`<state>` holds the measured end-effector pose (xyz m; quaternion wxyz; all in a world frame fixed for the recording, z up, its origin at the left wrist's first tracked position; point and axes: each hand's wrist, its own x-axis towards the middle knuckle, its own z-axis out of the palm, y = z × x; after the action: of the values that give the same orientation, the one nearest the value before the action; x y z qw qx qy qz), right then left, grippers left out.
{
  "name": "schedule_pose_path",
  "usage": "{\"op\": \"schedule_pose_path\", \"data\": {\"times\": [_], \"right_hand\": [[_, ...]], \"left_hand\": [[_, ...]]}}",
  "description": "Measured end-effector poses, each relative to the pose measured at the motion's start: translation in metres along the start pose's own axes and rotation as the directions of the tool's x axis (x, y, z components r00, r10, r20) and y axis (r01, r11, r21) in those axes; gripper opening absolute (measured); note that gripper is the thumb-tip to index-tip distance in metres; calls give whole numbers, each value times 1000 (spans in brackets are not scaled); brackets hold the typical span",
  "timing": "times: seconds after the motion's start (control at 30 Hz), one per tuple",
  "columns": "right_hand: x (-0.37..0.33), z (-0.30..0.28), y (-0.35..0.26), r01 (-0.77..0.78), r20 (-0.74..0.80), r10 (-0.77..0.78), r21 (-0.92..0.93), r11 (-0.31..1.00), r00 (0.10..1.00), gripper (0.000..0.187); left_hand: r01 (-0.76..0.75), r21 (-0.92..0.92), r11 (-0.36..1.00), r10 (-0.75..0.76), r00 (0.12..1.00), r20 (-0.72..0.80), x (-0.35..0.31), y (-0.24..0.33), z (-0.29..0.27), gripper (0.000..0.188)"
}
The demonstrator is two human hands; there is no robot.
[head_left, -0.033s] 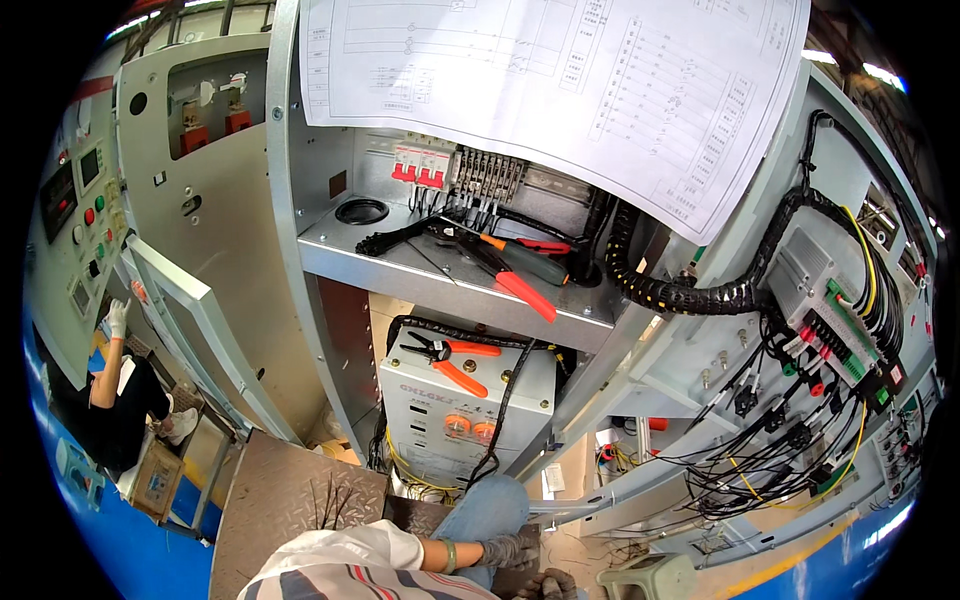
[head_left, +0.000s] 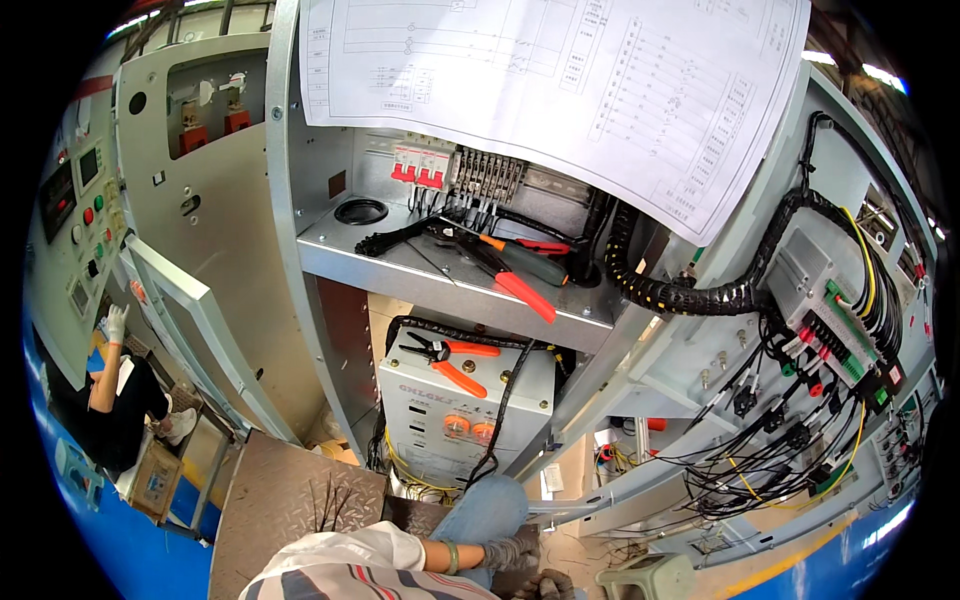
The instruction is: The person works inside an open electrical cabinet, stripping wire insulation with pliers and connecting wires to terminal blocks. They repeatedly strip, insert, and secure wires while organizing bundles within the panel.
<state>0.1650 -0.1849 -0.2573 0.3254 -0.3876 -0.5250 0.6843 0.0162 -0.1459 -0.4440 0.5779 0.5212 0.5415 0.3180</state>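
My left hand [head_left: 508,553], in a grey work glove, is low in front of me beside my jeans-clad knee [head_left: 487,510]. Its fingers look curled, and what they hold, if anything, is hidden. A green bracelet [head_left: 452,558] circles that wrist. My right hand [head_left: 547,584], gloved too, is just to its right and partly cut off by the lower edge. Its fingers are bent inward around something too small to make out. Orange-handled pliers [head_left: 447,364] lie on the light grey box in front of me. On the metal shelf above are red-handled pliers [head_left: 510,280] and a screwdriver [head_left: 525,262].
A large wiring diagram sheet [head_left: 560,80] hangs over the cabinet's top. Red-switched breakers [head_left: 420,167] sit behind the shelf. Bundled black wires [head_left: 740,480] hang from the right-hand door panel. A stool [head_left: 655,578] stands lower right. A gloved co-worker [head_left: 105,380] is at far left.
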Motion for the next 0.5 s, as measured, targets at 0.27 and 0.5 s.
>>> {"op": "schedule_pose_path", "data": {"times": [0.27, 0.5], "right_hand": [[38, -36, 41, -45, 12, 77, -729, 683, 997, 30], [91, -112, 150, -170, -16, 272, -815, 555, 962, 36]], "left_hand": [[-177, 65, 982, 171, 981, 94, 24, -55, 14, 25], [-81, -4, 997, 81, 994, 77, -6, -1, 4, 25]]}}
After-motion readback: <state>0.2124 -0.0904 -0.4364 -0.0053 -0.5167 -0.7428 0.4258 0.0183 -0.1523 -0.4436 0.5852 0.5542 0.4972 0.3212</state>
